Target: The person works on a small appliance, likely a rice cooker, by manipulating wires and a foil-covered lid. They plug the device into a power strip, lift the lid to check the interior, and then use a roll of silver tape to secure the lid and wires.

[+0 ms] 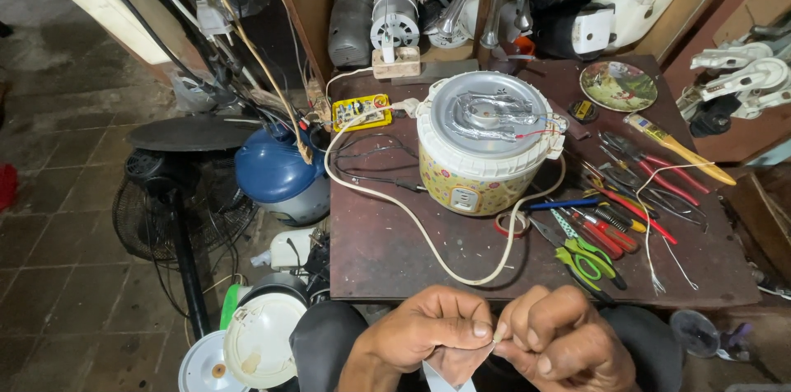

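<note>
Hands low at 6 o'clock: our left hand [432, 328] and right hand [560, 341] both pinched shut on white cord [412, 219] end, held close for fine work. Cord loops across surface [387, 252] toward rice cooker [486, 145] at 12.

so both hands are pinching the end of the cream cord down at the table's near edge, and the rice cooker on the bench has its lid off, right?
Not quite. The head view shows the rice cooker with its silver lid on and closed. The rest holds: the left hand and right hand pinch the end of the cream cord between their fingertips, below the near edge of the table.
</note>
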